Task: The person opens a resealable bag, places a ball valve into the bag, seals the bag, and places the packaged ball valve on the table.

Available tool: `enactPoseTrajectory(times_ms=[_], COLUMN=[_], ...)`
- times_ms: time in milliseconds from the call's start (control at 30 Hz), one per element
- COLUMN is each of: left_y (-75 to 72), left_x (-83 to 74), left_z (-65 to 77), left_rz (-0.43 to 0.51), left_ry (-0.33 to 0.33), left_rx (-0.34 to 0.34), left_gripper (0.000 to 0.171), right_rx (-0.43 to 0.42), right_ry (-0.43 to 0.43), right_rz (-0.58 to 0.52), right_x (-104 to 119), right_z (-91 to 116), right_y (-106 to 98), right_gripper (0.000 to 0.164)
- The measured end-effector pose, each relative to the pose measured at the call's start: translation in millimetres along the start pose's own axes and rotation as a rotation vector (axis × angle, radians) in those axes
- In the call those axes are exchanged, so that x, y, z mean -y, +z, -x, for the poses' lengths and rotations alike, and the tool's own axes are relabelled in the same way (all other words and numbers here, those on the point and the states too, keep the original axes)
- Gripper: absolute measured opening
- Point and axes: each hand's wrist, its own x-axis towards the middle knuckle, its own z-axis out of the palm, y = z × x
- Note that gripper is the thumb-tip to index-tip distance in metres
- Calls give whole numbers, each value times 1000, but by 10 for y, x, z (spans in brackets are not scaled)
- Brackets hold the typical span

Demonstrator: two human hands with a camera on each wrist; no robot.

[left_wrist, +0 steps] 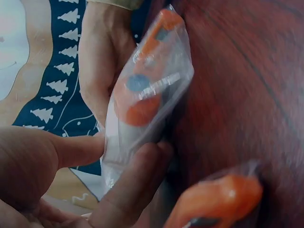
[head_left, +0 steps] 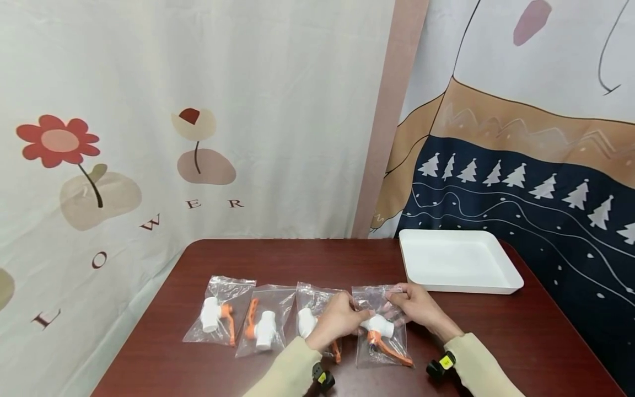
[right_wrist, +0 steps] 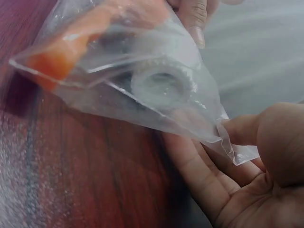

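A clear zip bag point(head_left: 369, 355) holding a white plastic valve point(head_left: 381, 325) with an orange lever handle is between both hands, at the right end of a row of similar bags. My left hand point(head_left: 338, 318) pinches its left side between thumb and fingers, as the left wrist view shows. On the opposite side, my right hand point(head_left: 420, 309) pinches the bag's upper right edge; the plastic point(right_wrist: 228, 145) puckers under the thumb. Below the left hand lies another bagged valve point(head_left: 306, 322), partly hidden by that hand and forearm.
Two more bagged white-and-orange valves, one at the far left point(head_left: 210, 315) and one beside it point(head_left: 265, 331), lie on the dark red wooden table point(head_left: 159, 336). A shallow white tray point(head_left: 456, 262) stands at the back right. Printed curtains point(head_left: 297, 110) hang behind.
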Motion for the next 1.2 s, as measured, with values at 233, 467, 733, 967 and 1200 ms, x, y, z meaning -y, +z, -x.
enactPoseTrajectory(times_ms=[233, 467, 733, 967, 1200], left_y=[-33, -179, -517, -920, -1420], left_x=[-6, 46, 148, 404, 818], left_z=[-38, -78, -157, -147, 3], left_rz=[-24, -112, -197, -374, -615], left_ry=[-6, 120, 334, 397, 356], left_rx=[3, -116, -199, -317, -428], left_gripper=[56, 56, 52, 69, 79], right_rx=[-25, -127, -256, -372, -458], right_ry=[15, -28, -205, -272, -229], right_rz=[46, 212, 499, 667, 835], right_x=[25, 173, 391, 422, 309], right_z=[-31, 39, 172, 303, 453], right_y=[3, -31, -212, -450, -689], right_gripper=[29, 30, 35, 53, 72])
